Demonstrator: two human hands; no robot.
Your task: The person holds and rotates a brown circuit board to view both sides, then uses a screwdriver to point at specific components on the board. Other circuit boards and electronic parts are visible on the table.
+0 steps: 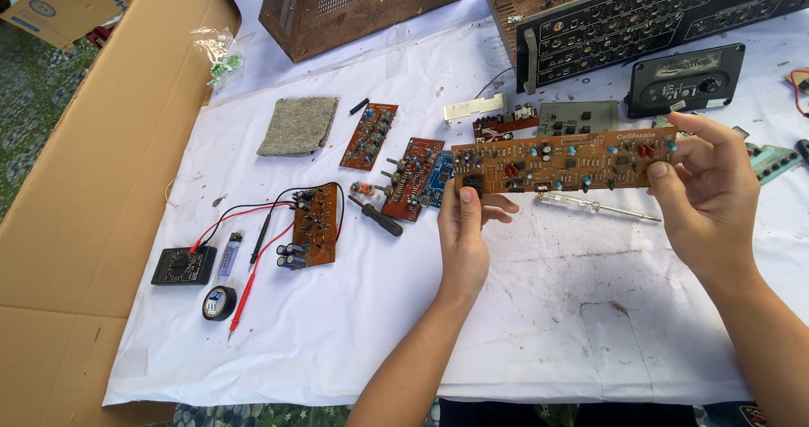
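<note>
A long brown circuit board (563, 159) is gripped at its ends by the left hand (466, 225) and right hand (708, 193), raised above the counter (506, 309). A screwdriver (598, 207) is seen beneath; a multimeter (184, 265) lies far left.

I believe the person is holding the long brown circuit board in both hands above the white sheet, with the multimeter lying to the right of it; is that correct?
Not quite. The head view shows the multimeter lying to the left, near the sheet's left edge. The rest holds: left hand and right hand hold the long brown circuit board above the white sheet.
</note>
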